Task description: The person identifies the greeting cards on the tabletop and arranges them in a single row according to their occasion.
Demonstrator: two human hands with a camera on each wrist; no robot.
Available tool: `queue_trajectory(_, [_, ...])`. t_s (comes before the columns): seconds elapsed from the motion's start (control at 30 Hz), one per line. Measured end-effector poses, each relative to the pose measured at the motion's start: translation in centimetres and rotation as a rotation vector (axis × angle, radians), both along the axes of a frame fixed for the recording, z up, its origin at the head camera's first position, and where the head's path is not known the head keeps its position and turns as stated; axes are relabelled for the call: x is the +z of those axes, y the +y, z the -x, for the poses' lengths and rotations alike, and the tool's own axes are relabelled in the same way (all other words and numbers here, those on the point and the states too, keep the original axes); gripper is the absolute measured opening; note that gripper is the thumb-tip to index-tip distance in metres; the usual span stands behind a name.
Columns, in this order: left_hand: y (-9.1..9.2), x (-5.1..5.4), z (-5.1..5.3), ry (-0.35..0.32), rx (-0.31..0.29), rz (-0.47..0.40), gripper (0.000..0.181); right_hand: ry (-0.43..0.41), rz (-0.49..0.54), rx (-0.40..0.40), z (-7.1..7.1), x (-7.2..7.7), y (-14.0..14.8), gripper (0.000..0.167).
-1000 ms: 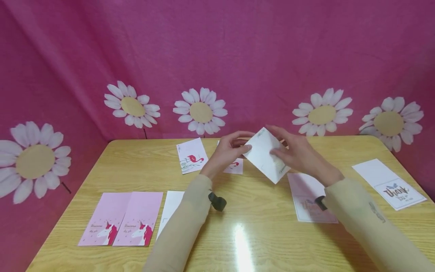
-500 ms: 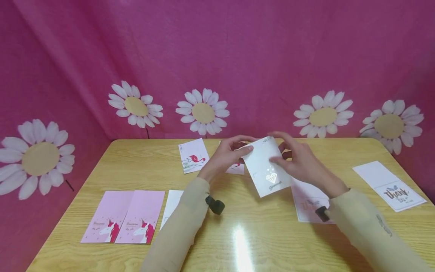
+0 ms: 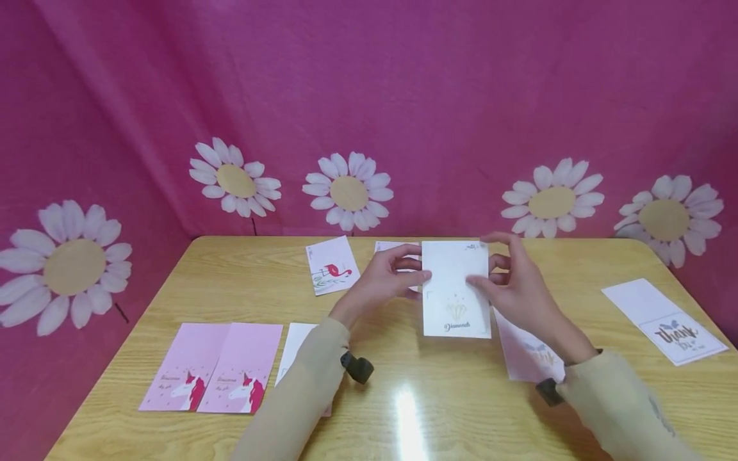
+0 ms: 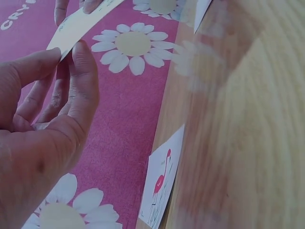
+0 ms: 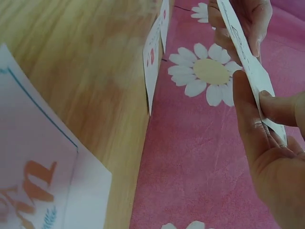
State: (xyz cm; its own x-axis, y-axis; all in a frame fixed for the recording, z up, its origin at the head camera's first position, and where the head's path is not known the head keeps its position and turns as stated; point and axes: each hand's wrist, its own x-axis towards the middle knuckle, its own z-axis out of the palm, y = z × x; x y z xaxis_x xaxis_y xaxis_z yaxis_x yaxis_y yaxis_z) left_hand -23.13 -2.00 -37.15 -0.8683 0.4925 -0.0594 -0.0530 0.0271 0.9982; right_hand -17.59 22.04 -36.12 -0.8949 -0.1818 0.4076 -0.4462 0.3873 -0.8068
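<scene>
From the head, the Diamonds card (image 3: 453,306) is up over the table (image 3: 461,403), not laid down yet. The left hand (image 3: 377,282) pinches one side and the right hand (image 3: 521,298) pinches the other. Already lying flat are unicorn cards (image 3: 245,368), a flamingo card (image 3: 332,266) and thank-you cards (image 3: 665,323).

In the left wrist view, thumb and finger nip the card's edge.

In the right wrist view, the thumb presses one face, with fingers behind.

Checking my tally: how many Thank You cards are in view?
2: one Thank You card at far right, another partly behind the right hand. A white card behind the left sleeve is too covered to identify.
</scene>
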Motion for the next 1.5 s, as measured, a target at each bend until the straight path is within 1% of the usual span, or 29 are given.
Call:
queue_trajectory(0.1, [-0.2,-0.2,-0.5,0.005,0.006,0.004,0.044,-0.032,0.047,0.017,-0.4,-0.2,-0.1,0.067])
queue_trajectory(0.23, [-0.5,-0.4,-1.1,0.004,0.028,0.019,0.042,-0.060,0.095,0.014,-0.9,-0.3,-0.2,0.066])
queue_trajectory(0.37, [-0.9,-0.6,-1.8,0.005,0.046,0.036,0.039,-0.078,0.148,0.039,-1.3,-0.4,-0.4,0.065])
queue_trajectory(0.47, [-1.2,-0.7,-2.3,0.008,0.056,0.043,0.037,-0.107,0.174,0.061,-1.6,-0.5,-0.7,0.066])
queue_trajectory(0.57, [-1.5,-0.8,-2.8,0.011,0.072,0.037,0.036,-0.132,0.160,0.042,-1.9,-0.4,-0.9,0.069])
queue_trajectory(0.7, [-2.2,-0.7,-3.4,0.002,0.112,0.031,0.036,-0.178,0.130,0.015,-2.2,-0.2,-1.4,0.074])
queue_trajectory(0.83, [-2.9,-0.7,-4.1,-0.018,0.140,0.034,0.037,-0.230,0.118,0.020,-2.6,-0.1,-1.9,0.074])
queue_trajectory(0.97, [-3.5,-0.7,-4.6,-0.009,0.161,0.053,0.037,-0.265,0.106,0.023,-3.0,-0.3,-2.4,0.074])
queue_trajectory(1.07, [-4.0,-0.6,-5.0,-0.009,0.174,0.080,0.038,-0.273,0.109,0.026,-3.1,-0.5,-2.9,0.075])
queue_trajectory(1.17, [-4.5,-0.8,-5.4,-0.021,0.184,0.101,0.037,-0.261,0.114,0.046,-3.2,-0.9,-3.3,0.076])
queue_trajectory(1.27, [-5.1,-0.9,-5.8,-0.030,0.188,0.103,0.036,-0.253,0.112,0.066,-3.3,-1.2,-3.7,0.076])
queue_trajectory(1.5, [-6.7,-1.2,-6.3,-0.005,0.183,0.093,0.035,-0.290,0.099,0.075,-3.2,-1.6,-5.1,0.073])
